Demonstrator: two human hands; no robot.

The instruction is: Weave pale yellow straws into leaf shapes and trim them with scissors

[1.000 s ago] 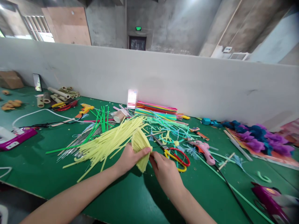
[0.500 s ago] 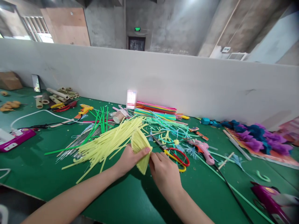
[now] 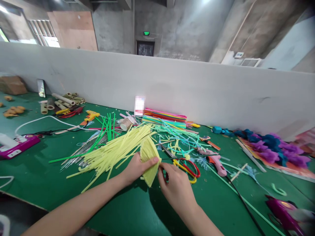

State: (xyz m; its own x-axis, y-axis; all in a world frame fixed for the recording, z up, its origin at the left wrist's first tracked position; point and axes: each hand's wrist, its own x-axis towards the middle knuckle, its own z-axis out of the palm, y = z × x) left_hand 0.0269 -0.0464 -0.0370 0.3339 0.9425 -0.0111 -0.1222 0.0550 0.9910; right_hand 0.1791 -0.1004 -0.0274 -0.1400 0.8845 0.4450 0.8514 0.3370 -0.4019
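Note:
A fan-shaped piece of yellow pipe cleaners [image 3: 150, 154], its stems packed side by side, is held up over the table. My left hand [image 3: 137, 168] is closed on it, with the thumb pressed across the near face and the fingers behind. At its narrow right-hand point, the thumb and fingertips of my right hand [image 3: 176, 183] pinch together on the edge. What lies exactly between those fingertips is mostly hidden. Just behind the piece lies a loose heap of straight yellow pipe cleaners [image 3: 110, 150]. Scissors with red and yellow handles [image 3: 190, 170] lie beyond my right hand.
A pink glue gun [image 3: 218, 164] with a black cable lies to the right, a yellow glue gun [image 3: 92, 115] to the left. Bundled coloured pipe cleaners [image 3: 166, 114] lie against the white partition [image 3: 197, 88]. Purple power strips [image 3: 22, 146] sit at both sides. Bamboo pieces [image 3: 64, 98] stand back left.
The whole view has shifted slightly. My right fingertips have moved slightly at the fan's narrow end, and a gap now shows between the curled fingers. My left hand keeps its hold.

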